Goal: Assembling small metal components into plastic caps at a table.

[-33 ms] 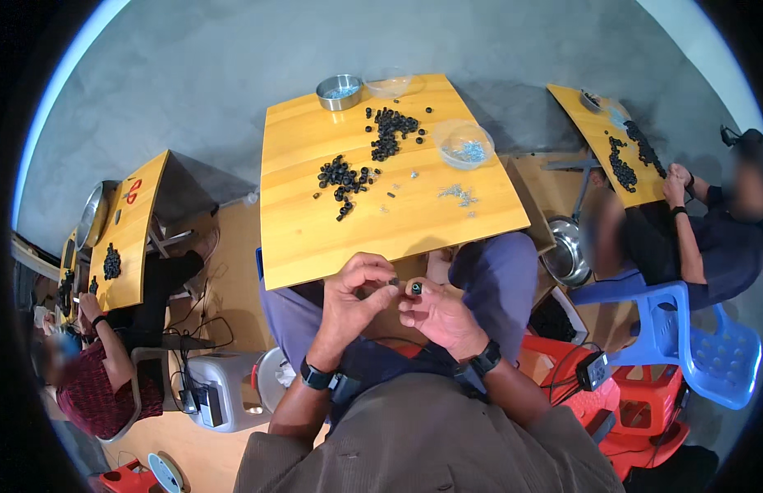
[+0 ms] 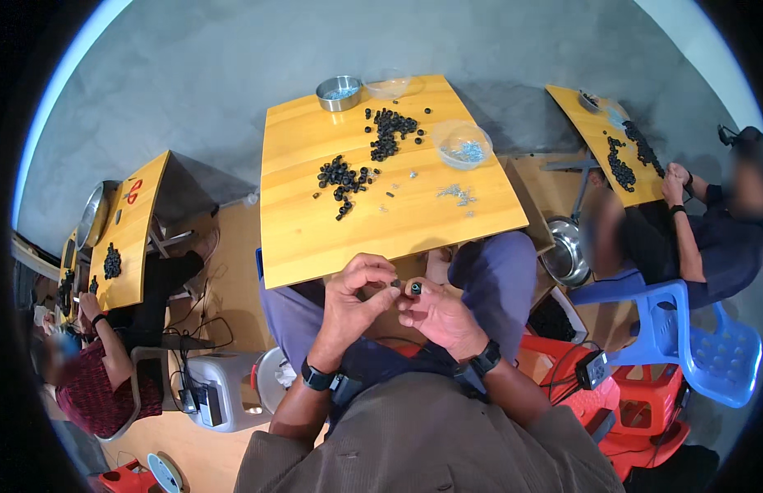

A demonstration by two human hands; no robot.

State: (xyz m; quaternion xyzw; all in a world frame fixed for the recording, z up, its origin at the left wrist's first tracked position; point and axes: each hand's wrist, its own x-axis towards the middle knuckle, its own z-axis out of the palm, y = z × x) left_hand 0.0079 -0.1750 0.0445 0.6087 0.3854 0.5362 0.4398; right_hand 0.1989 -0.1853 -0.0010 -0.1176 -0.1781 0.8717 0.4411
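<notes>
Black cylindrical piece (image 2: 416, 288) up in the fingers now! From the head view, it sits off the desk (image 2: 303, 238), just past the near edge on the person's side, clamped in the right hand's (image 2: 439, 317) grip with its ringed end showing. Over to the left hand (image 2: 355, 296): thumb and fingertip are together on a small dark bit (image 2: 395, 283), too small to make out. The two hands are close, a slim gap between what they hold.

And what's changed since the earlier frame? Practically nothing! Both hands keep the same pose, and the desk lies as it did: the far heap of black pieces (image 2: 388, 141) toward the far edge, the near heap (image 2: 339, 174) nearer the left edge, loose silvery bits (image 2: 458, 195) toward the right edge. By that right edge stands a clear bowl (image 2: 447, 141) of silvery bits; at the far edge, a metal bowl (image 2: 339, 106) beside a second clear bowl (image 2: 388, 85), all holding their spots.
</notes>
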